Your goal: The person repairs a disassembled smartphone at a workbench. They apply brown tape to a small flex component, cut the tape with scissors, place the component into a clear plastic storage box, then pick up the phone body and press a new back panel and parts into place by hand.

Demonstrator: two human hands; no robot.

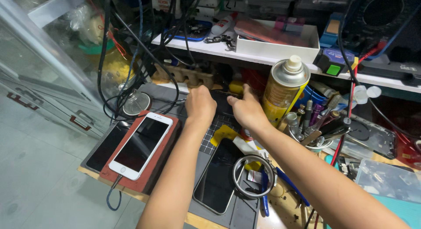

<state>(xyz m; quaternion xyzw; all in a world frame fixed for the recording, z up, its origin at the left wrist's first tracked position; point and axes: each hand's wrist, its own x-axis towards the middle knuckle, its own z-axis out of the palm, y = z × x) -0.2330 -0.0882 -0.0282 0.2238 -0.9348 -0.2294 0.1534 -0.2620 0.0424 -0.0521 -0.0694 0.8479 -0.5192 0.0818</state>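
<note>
Together, left hand (200,103) and right hand (245,109) gripping dark device (221,102), spray can (284,89) beside

Glass, metal and rubber on a crowded bench

The white phone (141,144) has a glossy glass face, as does the black phone (218,176); both mirror the light. The spray can (283,92) is shiny yellow metal with a smooth plastic cap. The grey work mat (239,209) looks matt and rubbery, the red pad (151,173) dull, the bench edge (196,219) bare wood.
</note>
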